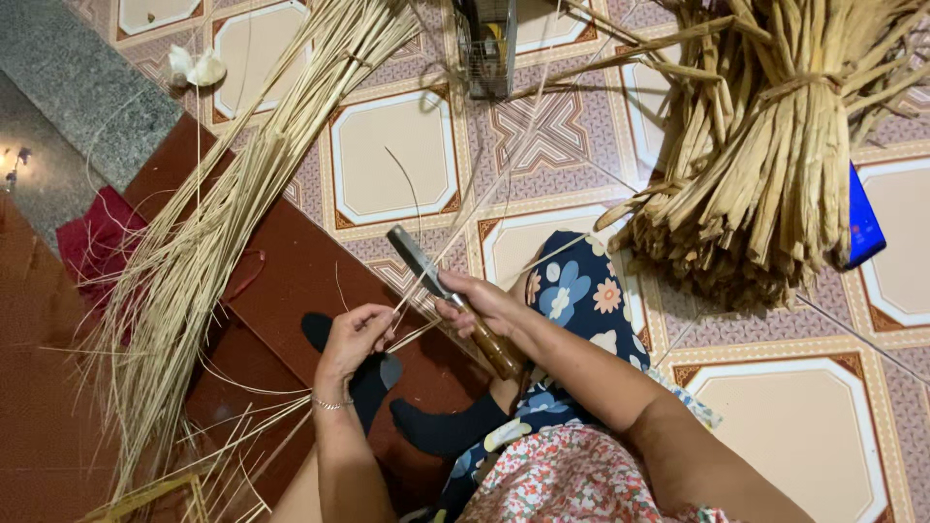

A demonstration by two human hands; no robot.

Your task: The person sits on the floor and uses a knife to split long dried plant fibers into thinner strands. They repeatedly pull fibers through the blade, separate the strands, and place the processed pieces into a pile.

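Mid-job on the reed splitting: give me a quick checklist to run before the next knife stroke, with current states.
1. Right hand grips the knife by its wooden handle: ok.
2. Left hand pinches the thin reed strip near the blade: ok.
3. Left fingertips out of the blade's path: cannot tell, they sit very close to it.
4. Strip runs free up across the tiled floor: ok.
5. Feet in dark socks lie right under the work, below the blade: not ok.
6. Stock within reach, the tied bundle to the right and loose split strips to the left: ok.
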